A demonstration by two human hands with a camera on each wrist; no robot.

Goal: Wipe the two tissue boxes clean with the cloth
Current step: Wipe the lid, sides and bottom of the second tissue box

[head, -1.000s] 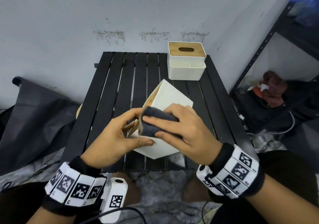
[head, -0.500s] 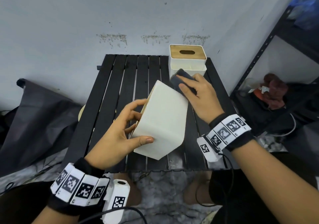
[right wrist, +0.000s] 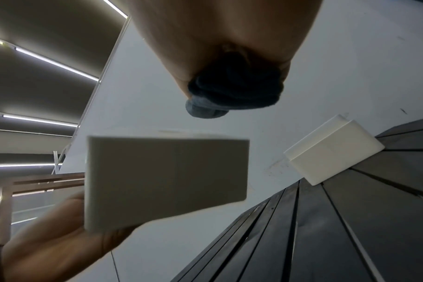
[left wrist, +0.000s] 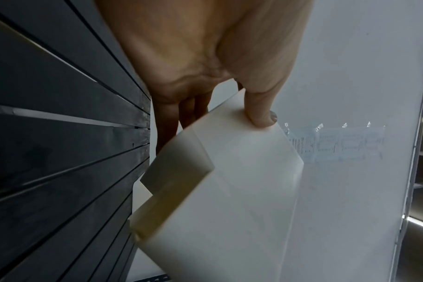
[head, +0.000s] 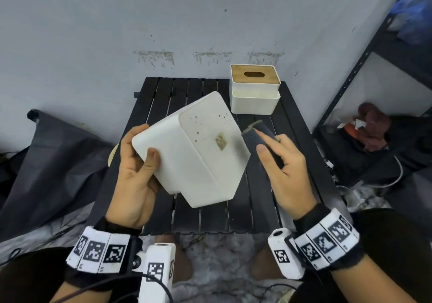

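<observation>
My left hand (head: 138, 162) grips a white tissue box (head: 194, 148) and holds it tilted above the black slatted table (head: 257, 209), thumb on its near face. The face turned up shows dark specks and a brownish smear. My right hand (head: 278, 160) holds a folded dark grey cloth (head: 257, 134) just right of that box, apart from it. In the left wrist view the thumb (left wrist: 261, 114) presses the box (left wrist: 229, 200). The right wrist view shows the cloth (right wrist: 229, 95) bunched in the palm above the box (right wrist: 164, 179). A second white tissue box (head: 254, 90) with a wooden lid stands at the table's far right.
A grey wall (head: 163, 22) rises right behind the table. A dark metal shelf rack (head: 374, 45) stands to the right, with reddish rags (head: 371, 125) and cables on the floor below. Dark fabric (head: 46, 158) lies left of the table.
The left hand has lifted and turned the box, bringing a speckled, stained face upward. The right hand drew the cloth off the box's far edge to its right side.
</observation>
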